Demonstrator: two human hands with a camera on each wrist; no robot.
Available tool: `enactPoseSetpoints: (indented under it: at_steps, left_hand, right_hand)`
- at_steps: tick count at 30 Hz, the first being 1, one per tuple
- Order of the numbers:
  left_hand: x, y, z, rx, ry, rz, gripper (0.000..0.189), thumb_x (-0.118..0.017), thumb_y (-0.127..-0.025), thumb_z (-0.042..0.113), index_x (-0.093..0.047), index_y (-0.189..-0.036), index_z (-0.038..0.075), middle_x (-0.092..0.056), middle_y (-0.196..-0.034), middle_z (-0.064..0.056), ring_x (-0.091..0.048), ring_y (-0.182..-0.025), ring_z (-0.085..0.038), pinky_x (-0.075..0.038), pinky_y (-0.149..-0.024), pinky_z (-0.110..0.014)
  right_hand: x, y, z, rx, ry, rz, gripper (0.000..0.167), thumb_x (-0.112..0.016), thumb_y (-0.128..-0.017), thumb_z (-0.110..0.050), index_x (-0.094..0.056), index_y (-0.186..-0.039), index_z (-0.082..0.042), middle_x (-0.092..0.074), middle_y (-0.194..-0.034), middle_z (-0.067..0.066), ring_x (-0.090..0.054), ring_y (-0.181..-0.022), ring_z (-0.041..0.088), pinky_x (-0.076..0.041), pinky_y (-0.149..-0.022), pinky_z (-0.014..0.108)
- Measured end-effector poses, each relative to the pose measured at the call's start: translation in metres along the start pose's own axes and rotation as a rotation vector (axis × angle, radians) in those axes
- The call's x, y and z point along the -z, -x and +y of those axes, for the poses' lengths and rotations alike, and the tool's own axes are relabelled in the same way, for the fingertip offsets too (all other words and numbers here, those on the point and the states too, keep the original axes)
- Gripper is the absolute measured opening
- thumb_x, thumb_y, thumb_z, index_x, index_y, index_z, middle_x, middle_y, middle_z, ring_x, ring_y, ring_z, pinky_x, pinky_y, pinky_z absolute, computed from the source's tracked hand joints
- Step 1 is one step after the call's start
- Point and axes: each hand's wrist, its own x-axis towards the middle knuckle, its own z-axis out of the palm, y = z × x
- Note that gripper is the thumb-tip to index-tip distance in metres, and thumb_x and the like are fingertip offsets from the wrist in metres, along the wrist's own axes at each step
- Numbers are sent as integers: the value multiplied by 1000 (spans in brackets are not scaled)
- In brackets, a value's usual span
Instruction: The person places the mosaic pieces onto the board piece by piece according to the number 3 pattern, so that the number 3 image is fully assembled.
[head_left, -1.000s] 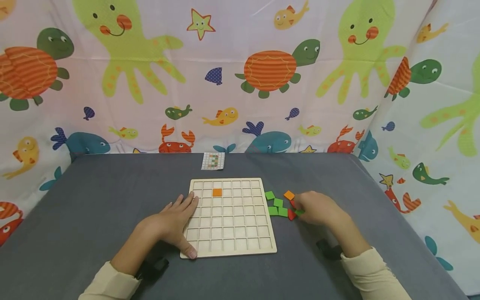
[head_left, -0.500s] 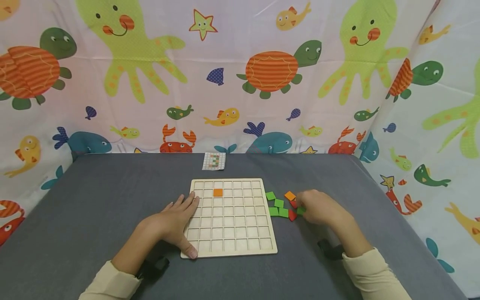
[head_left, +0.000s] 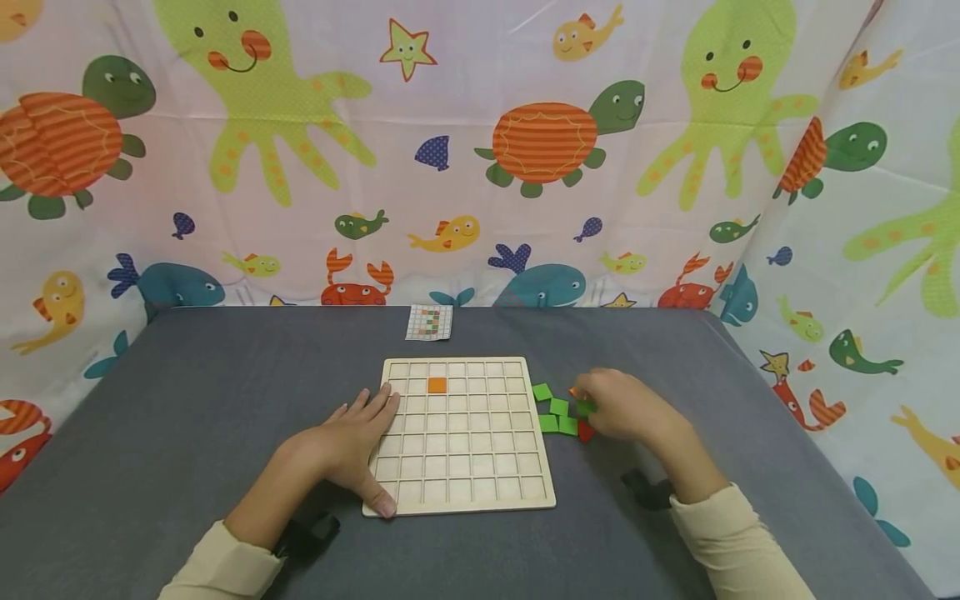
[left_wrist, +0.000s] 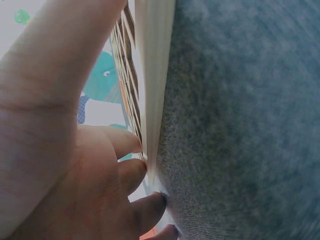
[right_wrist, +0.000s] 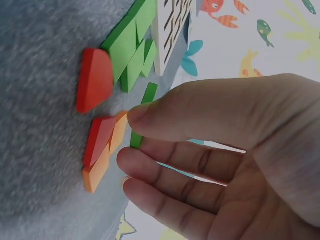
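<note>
My left hand [head_left: 341, 454] rests on the left edge of a wooden grid board [head_left: 475, 463], fingers spread and thumb at the near corner. In the left wrist view its fingertips touch the board's side. One orange square tile [head_left: 437, 385] sits in a cell near the board's far edge. Right of the board, my right hand [head_left: 626, 406] pinches a green tile [right_wrist: 149, 93] between thumb and index finger, just above the cloth. Below it in the right wrist view lie two red tiles [right_wrist: 95, 82] and orange tiles [right_wrist: 96, 172]. Several green tiles [right_wrist: 121, 47] lie beside the board.
A small card [head_left: 429, 322] with a coloured grid pattern lies beyond the board. Grey cloth [head_left: 225, 375] covers the table. A curtain printed with sea animals [head_left: 542, 142] hangs behind and along the right side.
My right hand has lifted the green tile and moved it slightly left and away from me, now covering most of the orange tile there. The left hand stays on the board.
</note>
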Motion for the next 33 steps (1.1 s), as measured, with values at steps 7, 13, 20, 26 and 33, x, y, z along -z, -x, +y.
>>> enactPoseSetpoints:
  at_steps: [7, 13, 20, 26, 33]
  left_hand:
    - [-1, 0, -1, 8, 0, 5, 153, -87, -48, 73, -11, -160, 1, -3, -166, -21, -3, -149, -45, -12, -116, -61]
    - [-1, 2, -2, -12, 4, 15, 152, -88, -50, 71, -11, -160, 0, -3, -165, -22, -4, -149, -47, -12, -115, -62]
    - [-3, 0, -2, -8, 6, 7, 151, -88, -50, 71, -11, -160, 2, -3, -166, -20, -3, -150, -45, -12, -116, -61]
    - [-4, -2, -2, 8, -5, -1, 152, -88, -49, 72, -11, -161, 3, -3, -166, -18, -3, -150, -43, -12, -117, -60]
    - [-4, 0, -3, 1, -5, 15, 152, -89, -49, 70, -12, -160, 2, -3, -166, -20, -4, -150, -44, -12, -116, -60]
  right_hand:
    - [0, -10, -6, 20, 0, 2, 23, -66, -76, 11, -69, -94, -3, -61, -88, 4, -54, -79, 18, -53, -73, 40]
    - [-3, -20, -9, 39, 10, -1, 25, -65, -78, 12, -71, -98, -2, -63, -94, 5, -55, -82, 19, -53, -74, 39]
    - [-5, -25, -11, 64, 6, 15, 19, -68, -80, 9, -69, -94, -4, -59, -89, 3, -49, -79, 17, -46, -68, 34]
    - [-7, -30, -11, 99, -7, 32, 18, -66, -80, 10, -68, -90, -5, -57, -86, 4, -47, -77, 16, -42, -65, 32]
    - [-10, -41, -12, 144, -10, 34, 21, -67, -80, 9, -71, -96, -5, -62, -91, 4, -55, -82, 18, -51, -72, 37]
